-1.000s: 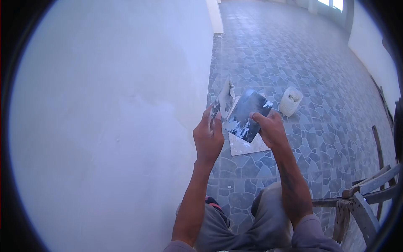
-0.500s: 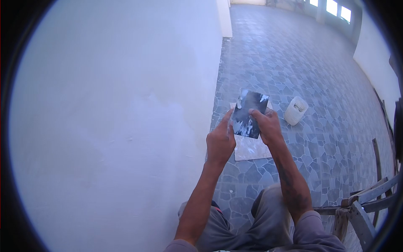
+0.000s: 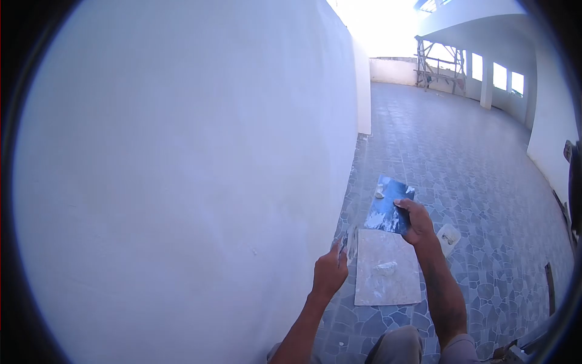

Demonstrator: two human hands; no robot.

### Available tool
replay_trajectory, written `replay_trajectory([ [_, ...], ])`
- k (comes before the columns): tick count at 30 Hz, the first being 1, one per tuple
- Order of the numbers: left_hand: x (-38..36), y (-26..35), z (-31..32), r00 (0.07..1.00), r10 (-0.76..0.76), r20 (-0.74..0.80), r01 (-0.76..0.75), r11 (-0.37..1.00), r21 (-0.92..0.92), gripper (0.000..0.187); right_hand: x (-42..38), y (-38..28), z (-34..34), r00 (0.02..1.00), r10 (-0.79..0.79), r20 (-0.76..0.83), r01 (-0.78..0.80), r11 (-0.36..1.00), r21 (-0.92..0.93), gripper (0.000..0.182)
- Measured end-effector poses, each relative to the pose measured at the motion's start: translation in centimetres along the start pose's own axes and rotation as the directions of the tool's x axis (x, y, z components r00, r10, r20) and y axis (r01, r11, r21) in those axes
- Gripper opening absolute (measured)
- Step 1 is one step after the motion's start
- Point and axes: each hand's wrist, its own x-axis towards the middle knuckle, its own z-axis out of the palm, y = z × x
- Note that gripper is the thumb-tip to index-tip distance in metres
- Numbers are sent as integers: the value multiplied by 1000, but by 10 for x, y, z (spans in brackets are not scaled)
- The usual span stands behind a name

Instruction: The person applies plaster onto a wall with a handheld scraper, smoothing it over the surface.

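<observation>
My right hand (image 3: 417, 221) grips a dark flat plate (image 3: 391, 209) by its right edge, thumb on top. White paste is smeared on the plate, with a small lump near its upper left. Beside the wall, my left hand (image 3: 330, 268) is closed round a thin putty knife (image 3: 344, 241), whose blade points up and is partly blurred. The two hands are apart. Below the plate, a pale square board (image 3: 388, 288) lies on the floor with a lump of white paste (image 3: 386, 267) on it.
A smooth white wall (image 3: 200, 182) fills the left side. On the patterned tile floor (image 3: 485, 255), a white plastic container (image 3: 448, 238) stands behind my right wrist. Wooden scaffolding (image 3: 439, 65) is far back, near a pillar (image 3: 487, 85). Dark wood pieces show at the right edge.
My hands have moved apart, the left one away from the plate with the knife. The view has tilted up, showing more of the far room, and the board is now less covered.
</observation>
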Motion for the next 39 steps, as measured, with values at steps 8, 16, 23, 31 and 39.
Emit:
replay_trajectory([
  [8, 7, -12, 21, 999, -30, -17, 30, 999, -15, 35, 57, -126, 147, 776, -468, 424, 602, 750, -274, 36],
  [16, 9, -14, 37, 999, -17, 34, 19, 998, -59, 38, 156, -172, 262, 282, -699, 658, 894, -57, -444, 43],
  [23, 19, -14, 23, 997, -51, 58, 54, 997, -63, 38, 200, -162, 296, 116, -758, 642, 899, -194, -392, 39],
  [31, 22, -19, 19, 998, -30, 50, 33, 998, -55, 34, 179, -150, 305, 300, -657, 692, 836, -169, -523, 43],
  [39, 23, -26, 20, 1000, 3, 20, -2, 998, -64, 40, 202, -104, 295, 75, -709, 701, 903, -250, -350, 42],
])
